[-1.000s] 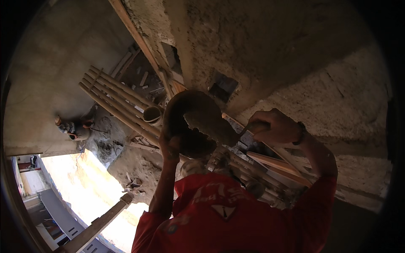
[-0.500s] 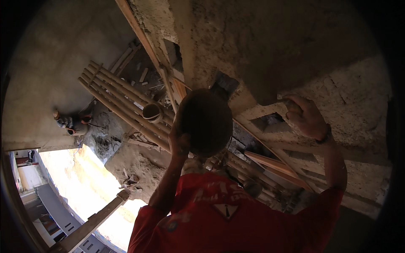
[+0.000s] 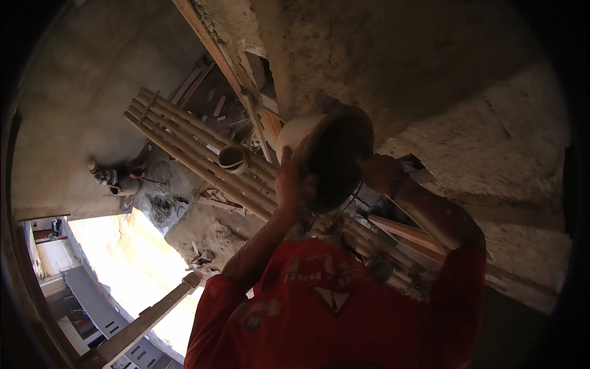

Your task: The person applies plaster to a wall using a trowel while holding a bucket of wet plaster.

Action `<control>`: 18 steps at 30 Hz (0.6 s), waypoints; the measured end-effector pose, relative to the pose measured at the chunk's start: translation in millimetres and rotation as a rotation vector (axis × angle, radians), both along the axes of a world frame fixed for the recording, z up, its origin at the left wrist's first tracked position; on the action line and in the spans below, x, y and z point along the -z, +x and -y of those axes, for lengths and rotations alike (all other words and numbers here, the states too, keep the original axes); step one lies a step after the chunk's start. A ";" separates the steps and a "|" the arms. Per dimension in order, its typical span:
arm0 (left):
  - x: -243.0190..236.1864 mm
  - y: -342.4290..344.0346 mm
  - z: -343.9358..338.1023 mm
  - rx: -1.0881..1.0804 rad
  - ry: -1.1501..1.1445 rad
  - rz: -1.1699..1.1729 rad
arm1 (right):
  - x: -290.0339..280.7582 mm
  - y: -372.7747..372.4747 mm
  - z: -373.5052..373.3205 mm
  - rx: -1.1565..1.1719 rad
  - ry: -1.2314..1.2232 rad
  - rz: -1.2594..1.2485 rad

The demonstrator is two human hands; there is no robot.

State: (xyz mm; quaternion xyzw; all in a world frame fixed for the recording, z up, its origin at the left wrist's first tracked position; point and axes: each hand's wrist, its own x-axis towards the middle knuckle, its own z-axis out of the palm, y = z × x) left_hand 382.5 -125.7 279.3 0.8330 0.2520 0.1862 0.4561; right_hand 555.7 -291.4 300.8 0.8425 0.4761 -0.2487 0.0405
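At the far left, another person (image 3: 115, 179) is seen small beside a plastered wall (image 3: 74, 117). Next, long wooden poles (image 3: 184, 155) are laid slantwise, and a small pail (image 3: 233, 158) is set on them. Near the centre, the rim of a larger bucket (image 3: 301, 129) is clasped by the left hand (image 3: 294, 184), fingers spread along its outer side; the bucket is held tilted, its dark mouth turned rightward. By the right edge of that mouth the right hand (image 3: 382, 173) is placed; its fingers are lost in shadow, so whether anything is gripped cannot be told. Farther right, a rough wall (image 3: 504, 147) is partly shaded.
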 end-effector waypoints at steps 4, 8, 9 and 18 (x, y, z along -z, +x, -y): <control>7.0 -3.0 -1.6 -0.009 -0.043 0.151 | 84.7 -1.1 24.1 -0.094 0.423 -0.349; 10.3 -7.2 -13.0 -0.004 -0.210 0.205 | 69.0 -16.4 12.3 0.181 0.609 -0.626; 7.3 -7.6 -15.0 -0.015 -0.299 0.210 | 67.3 -16.6 13.9 0.236 0.681 -0.677; 8.8 -20.9 -35.1 -0.095 -0.538 0.423 | 7.4 7.7 8.5 0.045 0.769 -0.231</control>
